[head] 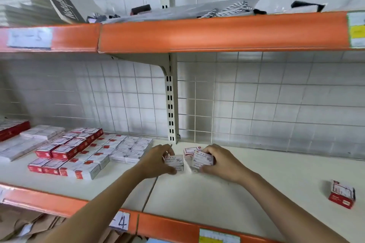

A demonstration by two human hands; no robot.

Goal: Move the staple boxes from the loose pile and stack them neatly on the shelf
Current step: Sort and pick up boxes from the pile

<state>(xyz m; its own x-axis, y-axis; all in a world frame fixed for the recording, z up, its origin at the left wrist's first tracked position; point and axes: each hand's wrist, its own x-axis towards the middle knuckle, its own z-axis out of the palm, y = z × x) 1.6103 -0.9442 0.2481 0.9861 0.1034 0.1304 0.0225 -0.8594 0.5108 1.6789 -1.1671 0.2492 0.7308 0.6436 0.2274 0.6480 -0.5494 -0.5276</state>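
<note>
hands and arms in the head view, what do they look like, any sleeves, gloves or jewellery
Both are bare. The left hand and right hand wear no gloves, and no rings show on the visible fingers. Both forearms are uncovered from the wrists down to the frame's bottom edge: no sleeves, cuffs, watch or bracelet appear. No markings or cables are visible on them.

red-white staple boxes (65, 156); orange shelf edge (217, 33); white grid wall (266, 104).

The print on the small boxes (174, 162) is blurred. Part of the box pile (189, 154) is hidden behind the right hand (219, 163).
</note>
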